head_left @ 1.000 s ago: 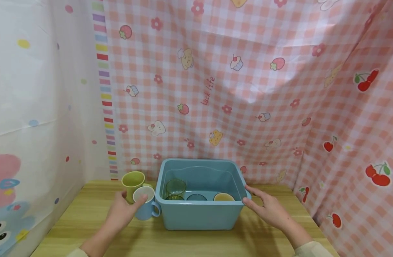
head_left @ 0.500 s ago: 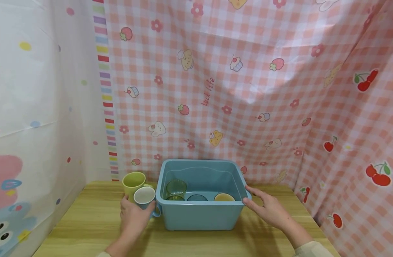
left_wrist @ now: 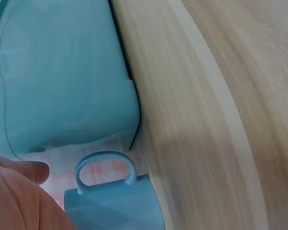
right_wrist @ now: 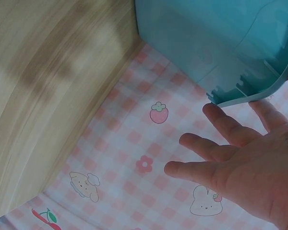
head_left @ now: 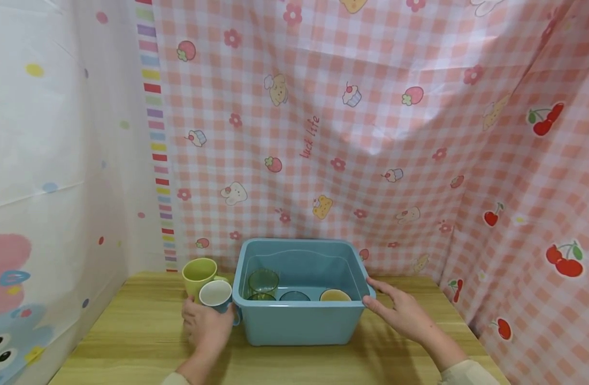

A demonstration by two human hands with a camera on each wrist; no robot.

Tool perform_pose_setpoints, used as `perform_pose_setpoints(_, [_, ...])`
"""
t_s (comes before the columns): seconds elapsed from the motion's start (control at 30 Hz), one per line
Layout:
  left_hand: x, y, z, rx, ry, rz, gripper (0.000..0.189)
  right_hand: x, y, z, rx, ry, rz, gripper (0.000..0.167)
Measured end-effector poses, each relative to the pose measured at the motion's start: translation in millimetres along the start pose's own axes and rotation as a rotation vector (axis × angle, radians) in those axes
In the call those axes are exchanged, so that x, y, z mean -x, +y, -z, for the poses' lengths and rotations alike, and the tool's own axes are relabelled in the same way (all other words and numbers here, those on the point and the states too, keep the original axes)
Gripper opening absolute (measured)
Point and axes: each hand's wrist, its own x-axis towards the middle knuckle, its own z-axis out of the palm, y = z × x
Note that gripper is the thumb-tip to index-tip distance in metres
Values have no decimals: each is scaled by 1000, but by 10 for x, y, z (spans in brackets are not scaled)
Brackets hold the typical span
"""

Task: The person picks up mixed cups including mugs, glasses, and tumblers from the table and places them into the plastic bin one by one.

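Note:
My left hand point(head_left: 207, 323) curves round the near side of a light blue mug point(head_left: 216, 293), which stands upright with a white inside. Its thumb point(left_wrist: 33, 171) lies toward the handle side in the left wrist view, where the mug's looped handle faces the bin; the other fingers are mostly hidden there. Just behind stands a yellow-green mug point(head_left: 199, 271). My right hand point(head_left: 404, 314) touches the right rim of a blue plastic bin point(head_left: 301, 323), its fingers point(right_wrist: 197, 171) straight and spread in the right wrist view.
Inside the bin sit several cups: a green glass point(head_left: 264, 279), another green rim in front of it, a bluish rim point(head_left: 295, 295) and a yellow-orange cup point(head_left: 335, 295). A wooden table point(head_left: 145, 326) bears everything, with a pink checked curtain point(head_left: 323, 160) behind.
My left hand has moved right and closer in, from the left side of the blue mug to round its near side. The right hand stays on the bin; the mugs stay put.

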Motion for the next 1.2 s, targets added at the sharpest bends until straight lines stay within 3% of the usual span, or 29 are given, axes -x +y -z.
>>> perform_pose_setpoints(0.5, [-91,-37,-123,-104,10,39,110,-6,-14,-2,-13,-4,6,69])
perform_pose_setpoints(0.9, [-138,-42,-199,-157,-18,64,107,30,-19,-1,-30,-6,6,66])
perform_pose_setpoints(1.2, [-130,-40,-147,-182,-38,55,105,30,-28,0,-36,2,20,65])
